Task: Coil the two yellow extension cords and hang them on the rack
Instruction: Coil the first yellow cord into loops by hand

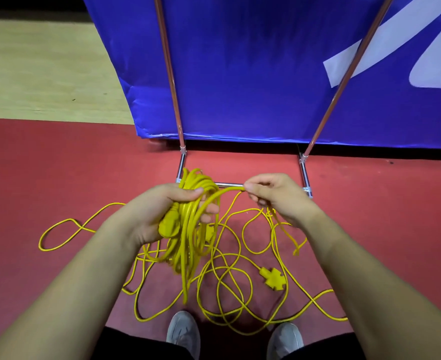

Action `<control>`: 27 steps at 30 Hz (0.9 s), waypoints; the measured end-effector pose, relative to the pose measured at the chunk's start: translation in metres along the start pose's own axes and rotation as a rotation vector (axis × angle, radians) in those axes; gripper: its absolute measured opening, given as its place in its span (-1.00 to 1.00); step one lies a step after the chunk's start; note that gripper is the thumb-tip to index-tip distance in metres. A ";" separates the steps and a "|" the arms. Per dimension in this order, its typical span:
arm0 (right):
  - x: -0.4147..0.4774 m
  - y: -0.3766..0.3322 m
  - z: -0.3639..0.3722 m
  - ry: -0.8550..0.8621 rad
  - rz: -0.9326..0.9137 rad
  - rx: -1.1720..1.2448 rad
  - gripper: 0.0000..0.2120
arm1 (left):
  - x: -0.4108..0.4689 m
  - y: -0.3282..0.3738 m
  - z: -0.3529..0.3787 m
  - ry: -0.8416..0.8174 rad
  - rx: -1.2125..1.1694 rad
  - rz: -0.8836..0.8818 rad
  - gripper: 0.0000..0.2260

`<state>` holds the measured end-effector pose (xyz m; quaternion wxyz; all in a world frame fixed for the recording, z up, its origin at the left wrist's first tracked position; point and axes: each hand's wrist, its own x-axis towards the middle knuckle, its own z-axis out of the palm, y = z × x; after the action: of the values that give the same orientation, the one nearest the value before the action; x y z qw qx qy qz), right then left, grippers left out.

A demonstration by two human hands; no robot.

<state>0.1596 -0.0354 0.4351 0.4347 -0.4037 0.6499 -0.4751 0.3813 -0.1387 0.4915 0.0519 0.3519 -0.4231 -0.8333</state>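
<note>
Left hand is curled round the coiled cord; a strand is pinched by the right hand. The top of the rack is cut off

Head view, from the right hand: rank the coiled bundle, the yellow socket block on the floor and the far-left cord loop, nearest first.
1. Coiled bundle, in the left hand, just left of the right hand, which pinches its cord strand.
2. Socket block, on the floor below the right hand.
3. Far-left cord loop, on the floor past the left forearm.

Red floor, seemingly tangled cord
</note>
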 end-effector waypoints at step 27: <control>-0.003 -0.025 0.016 -0.054 -0.129 -0.406 -0.86 | -0.003 0.000 -0.013 -0.033 0.056 0.004 -0.81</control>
<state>0.1786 -0.0423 0.4570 0.3305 -0.5363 0.6932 -0.3501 0.3916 -0.1460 0.4881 0.0367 0.3383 -0.4479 -0.8268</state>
